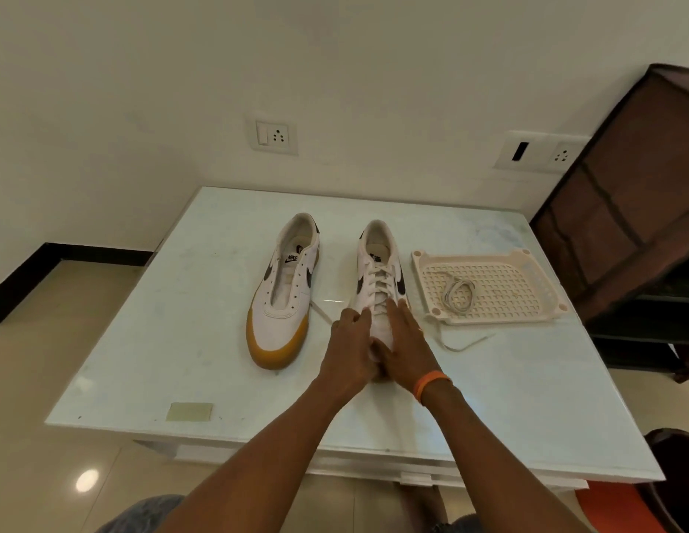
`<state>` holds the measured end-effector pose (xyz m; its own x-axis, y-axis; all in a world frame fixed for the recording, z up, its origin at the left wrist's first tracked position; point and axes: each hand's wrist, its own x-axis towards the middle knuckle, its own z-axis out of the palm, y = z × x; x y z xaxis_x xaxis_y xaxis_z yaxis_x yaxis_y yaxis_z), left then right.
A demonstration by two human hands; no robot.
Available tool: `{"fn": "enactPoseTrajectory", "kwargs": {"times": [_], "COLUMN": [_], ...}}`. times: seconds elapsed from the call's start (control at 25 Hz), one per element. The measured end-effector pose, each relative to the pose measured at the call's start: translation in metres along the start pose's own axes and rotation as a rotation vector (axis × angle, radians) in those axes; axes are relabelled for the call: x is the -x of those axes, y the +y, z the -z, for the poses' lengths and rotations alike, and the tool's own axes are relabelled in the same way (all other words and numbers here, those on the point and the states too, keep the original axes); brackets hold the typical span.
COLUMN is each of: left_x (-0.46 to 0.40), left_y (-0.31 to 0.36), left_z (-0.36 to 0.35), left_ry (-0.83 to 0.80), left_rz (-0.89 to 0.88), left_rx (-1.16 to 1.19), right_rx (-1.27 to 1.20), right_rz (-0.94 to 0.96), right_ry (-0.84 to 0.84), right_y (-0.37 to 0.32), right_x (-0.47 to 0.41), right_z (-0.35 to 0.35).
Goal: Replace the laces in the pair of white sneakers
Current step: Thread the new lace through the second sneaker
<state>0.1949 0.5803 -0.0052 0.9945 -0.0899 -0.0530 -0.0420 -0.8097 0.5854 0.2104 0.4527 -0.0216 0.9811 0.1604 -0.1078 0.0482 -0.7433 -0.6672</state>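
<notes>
Sneakers first: I use the perforated tray [527, 298] as my landmark. The laced sneaker [377, 271] stands just left of the tray, heel toward the wall, with white lace crossing its upper eyelets. The unlaced sneaker [287, 286] sits further left again, eyelets bare, tongue exposed. A coiled lace [456, 292] lies inside the tray, and a loose lace end [464, 343] trails on the table [181, 359] just in front of the tray; another end shows between the two shoes.

My left hand [348, 350] curls its fingers at the toe end of the laced sneaker, seemingly pinching near the lowest lacing. My right hand [406, 346] lies with fingers straight along that shoe's other side, pressing it.

I judge the job about half done: one shoe threaded or being finished, the other waiting, probably for the coiled lace.
</notes>
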Motion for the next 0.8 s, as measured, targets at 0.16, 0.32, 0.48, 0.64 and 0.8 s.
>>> {"fn": "enactPoseTrajectory", "kwargs": {"times": [0.16, 0.32, 0.48, 0.64, 0.8], "left_x": [-0.049, -0.077, -0.068, -0.041, -0.003], "left_y": [-0.005, -0.025, -0.064, -0.073, -0.047], "left_z": [0.001, 0.036, 0.068, 0.065, 0.05], "left_ry": [0.088, 0.432, 0.285, 0.217, 0.125], "left_rz": [-0.088, -0.09, 0.546, 0.505, 0.483], "left_rx": [0.099, -0.374, -0.339, -0.368, -0.39], "right_rx": [0.087, 0.145, 0.285, 0.279, -0.139], "right_rz": [-0.047, -0.094, -0.136, -0.071, 0.078], "right_ry": [0.003, -0.007, -0.015, 0.189, 0.144], "right_y": [-0.001, -0.003, -0.016, -0.035, -0.046], "right_x": [-0.062, -0.117, -0.141, -0.096, -0.007], "right_z": [0.003, 0.005, 0.013, 0.01, -0.014]}}
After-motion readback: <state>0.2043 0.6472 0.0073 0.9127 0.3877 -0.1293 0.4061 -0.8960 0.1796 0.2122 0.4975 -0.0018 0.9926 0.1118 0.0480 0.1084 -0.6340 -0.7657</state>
